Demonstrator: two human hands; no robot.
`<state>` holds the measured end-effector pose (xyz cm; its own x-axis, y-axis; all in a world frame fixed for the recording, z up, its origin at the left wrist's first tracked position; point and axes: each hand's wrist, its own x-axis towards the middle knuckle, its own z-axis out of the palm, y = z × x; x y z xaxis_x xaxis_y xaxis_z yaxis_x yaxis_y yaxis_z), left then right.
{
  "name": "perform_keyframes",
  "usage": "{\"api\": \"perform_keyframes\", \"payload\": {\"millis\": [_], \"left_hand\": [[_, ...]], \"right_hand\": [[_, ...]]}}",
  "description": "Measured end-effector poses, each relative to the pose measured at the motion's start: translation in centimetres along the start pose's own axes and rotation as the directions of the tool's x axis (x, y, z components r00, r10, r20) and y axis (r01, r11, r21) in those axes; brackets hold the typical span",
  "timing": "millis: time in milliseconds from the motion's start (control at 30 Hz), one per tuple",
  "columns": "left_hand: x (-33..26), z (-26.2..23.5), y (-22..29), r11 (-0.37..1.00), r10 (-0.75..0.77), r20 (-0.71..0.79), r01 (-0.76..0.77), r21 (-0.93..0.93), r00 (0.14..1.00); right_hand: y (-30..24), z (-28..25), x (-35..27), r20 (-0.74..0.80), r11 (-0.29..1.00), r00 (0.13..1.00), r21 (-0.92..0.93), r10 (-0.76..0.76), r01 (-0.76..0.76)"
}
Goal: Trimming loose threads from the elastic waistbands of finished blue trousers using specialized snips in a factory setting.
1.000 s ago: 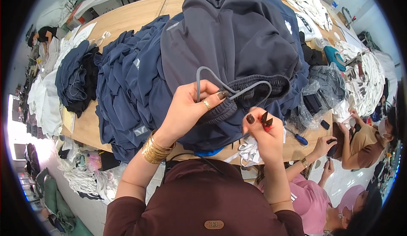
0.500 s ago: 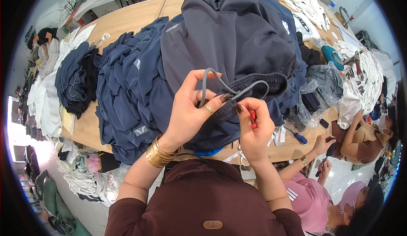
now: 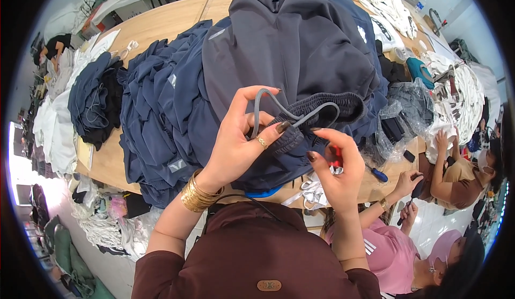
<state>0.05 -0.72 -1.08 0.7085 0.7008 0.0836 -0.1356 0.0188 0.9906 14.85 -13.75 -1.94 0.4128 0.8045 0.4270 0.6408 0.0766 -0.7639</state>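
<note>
My left hand (image 3: 238, 140) pinches the elastic waistband (image 3: 351, 104) of a dark grey garment (image 3: 295, 41) between thumb and fingers. A grey drawstring (image 3: 321, 107) comes out of the waistband and loops over my raised left index finger. Just right of the waistband is my right hand (image 3: 343, 170), thumb and index finger apart and off the cord. Its curled other fingers hold a small red tool (image 3: 335, 155), mostly hidden and blurred, so its kind is unclear. The garment lies on top of a heap of navy garments (image 3: 166, 100).
A folded navy stack (image 3: 92, 97) lies at the left of the wooden table (image 3: 177, 12). To the right are clear plastic bags (image 3: 399, 116), a blue-handled screwdriver (image 3: 379, 174) and white pieces (image 3: 314, 190). A co-worker in pink (image 3: 391, 245) sits close at my right.
My right hand has let go of the cord and waistband and drawn back to the right, its thumb and index finger spreading. My left hand keeps its hold nearly in place.
</note>
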Motion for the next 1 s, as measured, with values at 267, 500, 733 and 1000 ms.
{"api": "perform_keyframes", "payload": {"millis": [267,500,733,1000], "left_hand": [[-0.1,0.6,-0.4,0.988,0.061,0.000,-0.061,0.140,0.998],[0.0,0.3,-0.5,0.997,0.063,-0.065,-0.060,0.052,0.996],[-0.1,-0.1,-0.4,0.995,0.064,0.030,-0.066,0.080,0.998],[-0.2,-0.2,-0.4,0.994,0.066,0.033,-0.068,0.084,0.997]], "right_hand": [[0.3,3.8,0.9,-0.218,0.980,0.956,-0.056,-0.198,0.190],[-0.6,1.5,0.2,0.132,0.964,0.956,0.056,-0.263,0.258],[-0.3,-1.3,0.9,0.138,0.993,0.990,-0.113,-0.023,0.039],[0.1,-0.2,1.0,0.093,0.918,0.987,-0.365,-0.133,0.158]]}}
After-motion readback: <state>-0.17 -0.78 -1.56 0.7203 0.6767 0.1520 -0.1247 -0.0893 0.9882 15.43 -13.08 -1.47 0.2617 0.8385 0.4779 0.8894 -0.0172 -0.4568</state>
